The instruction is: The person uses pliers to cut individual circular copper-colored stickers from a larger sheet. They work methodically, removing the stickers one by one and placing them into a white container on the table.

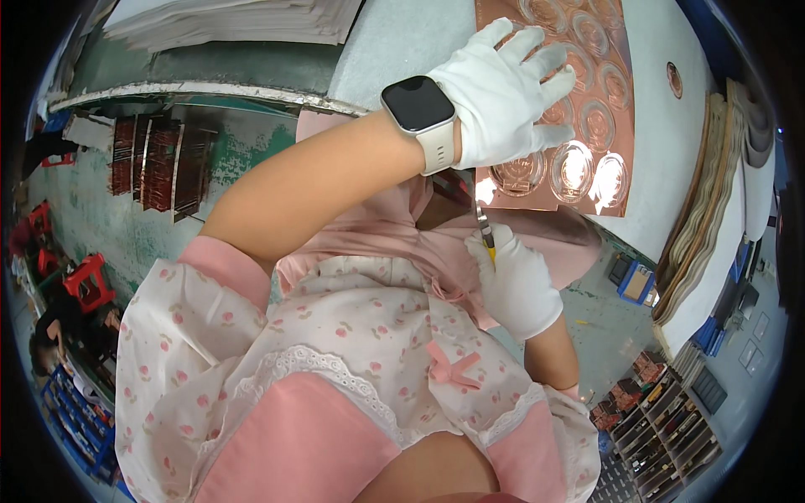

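A shiny copper-coloured sheet with raised round and oval medallion shapes lies on the pale worktop, its near edge at the table's front. My left hand, in a white glove, rests flat on the sheet's left part with fingers spread. A smartwatch with a black face is on that wrist. Below the sheet's near left corner, my gloved right hand is closed around a slim utility knife with a metal front and a yellow part. Its tip reaches up to the sheet's left edge; whether it touches cannot be made out.
One small copper oval lies on the worktop right of the sheet. Stacked boards stand at the right edge. Piled white sheets lie at the far left. Racks, red stools and another person are further left.
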A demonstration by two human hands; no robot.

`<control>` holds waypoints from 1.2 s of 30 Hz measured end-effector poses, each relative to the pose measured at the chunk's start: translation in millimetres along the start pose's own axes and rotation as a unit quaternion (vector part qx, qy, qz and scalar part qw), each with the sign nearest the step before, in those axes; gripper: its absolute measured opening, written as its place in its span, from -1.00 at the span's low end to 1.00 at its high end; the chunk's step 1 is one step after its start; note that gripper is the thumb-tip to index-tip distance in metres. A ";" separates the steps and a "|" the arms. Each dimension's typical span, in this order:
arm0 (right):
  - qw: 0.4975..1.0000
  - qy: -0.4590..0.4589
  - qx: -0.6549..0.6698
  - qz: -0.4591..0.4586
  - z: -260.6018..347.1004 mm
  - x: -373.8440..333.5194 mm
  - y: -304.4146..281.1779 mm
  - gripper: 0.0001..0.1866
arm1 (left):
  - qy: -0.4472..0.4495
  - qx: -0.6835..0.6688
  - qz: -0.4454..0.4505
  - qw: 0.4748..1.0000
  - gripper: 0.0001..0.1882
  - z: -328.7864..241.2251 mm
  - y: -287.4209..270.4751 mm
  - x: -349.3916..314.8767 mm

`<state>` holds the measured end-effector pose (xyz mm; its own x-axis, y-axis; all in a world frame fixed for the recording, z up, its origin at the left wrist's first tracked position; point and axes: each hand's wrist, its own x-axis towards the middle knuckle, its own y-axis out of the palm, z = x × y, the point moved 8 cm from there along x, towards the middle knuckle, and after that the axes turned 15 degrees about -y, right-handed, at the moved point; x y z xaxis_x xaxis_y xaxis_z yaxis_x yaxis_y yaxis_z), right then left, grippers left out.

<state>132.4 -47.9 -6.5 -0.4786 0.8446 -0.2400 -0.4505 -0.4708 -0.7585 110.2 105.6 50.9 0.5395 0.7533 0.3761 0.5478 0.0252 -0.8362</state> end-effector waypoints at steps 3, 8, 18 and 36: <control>0.996 -0.060 0.039 0.046 30.3 -3.7 24.6 -0.81 | 0.019 0.010 -0.002 1.000 -0.45 -4.0 -2.5 -3.0; 0.980 0.080 0.114 -0.142 -4.1 -17.9 4.7 -0.81 | 0.032 -0.010 0.002 0.999 -0.42 -6.9 -10.1 4.9; 0.983 0.089 0.104 -0.126 -14.5 -2.3 -14.9 -0.75 | 0.017 0.035 -0.003 0.999 -0.45 -5.9 -6.0 -3.2; 0.994 0.067 0.080 -0.015 -3.8 4.8 -6.1 -0.71 | 0.030 -0.019 0.023 0.999 -0.43 -9.1 -14.7 3.8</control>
<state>135.7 -40.0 -5.3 -0.3639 0.8800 -0.3054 -0.5815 -0.4707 -0.6635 110.1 102.1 68.3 0.6008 0.7129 0.3616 0.5453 -0.0347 -0.8375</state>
